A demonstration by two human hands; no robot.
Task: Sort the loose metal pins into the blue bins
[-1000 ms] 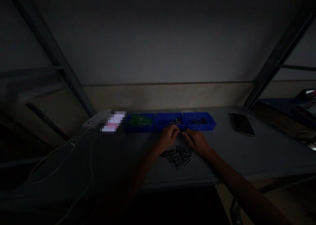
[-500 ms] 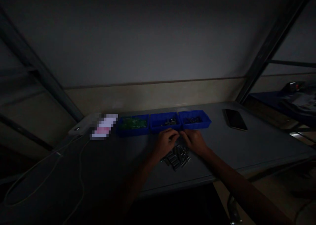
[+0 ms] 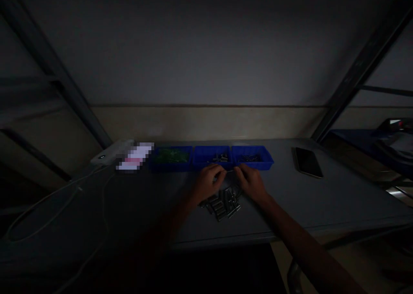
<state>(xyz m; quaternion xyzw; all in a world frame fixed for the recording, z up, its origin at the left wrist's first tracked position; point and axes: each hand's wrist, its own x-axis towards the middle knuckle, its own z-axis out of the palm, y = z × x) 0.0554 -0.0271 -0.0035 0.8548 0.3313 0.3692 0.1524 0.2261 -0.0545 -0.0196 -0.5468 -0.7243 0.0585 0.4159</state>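
The scene is very dark. My left hand (image 3: 209, 182) and my right hand (image 3: 249, 181) are close together on the grey table (image 3: 322, 199), fingers curled and pinched toward each other around something too small to make out. Just below them lies a pile of small dark metal cylinders (image 3: 222, 202). Behind the hands stand three blue trays in a row: the left tray (image 3: 170, 158) holds green pieces, the middle tray (image 3: 213, 157) and the right tray (image 3: 252, 157) hold small metal parts.
A dark phone (image 3: 306, 162) lies flat at the right of the trays. A white device (image 3: 108, 154) with a cable (image 3: 54, 195) sits at the left, beside a blurred white and pink item (image 3: 134, 157). A wall runs behind the table.
The view has shifted slightly. My hands stay together above the metal pile, and my left hand has drawn back a little from the middle tray's edge.
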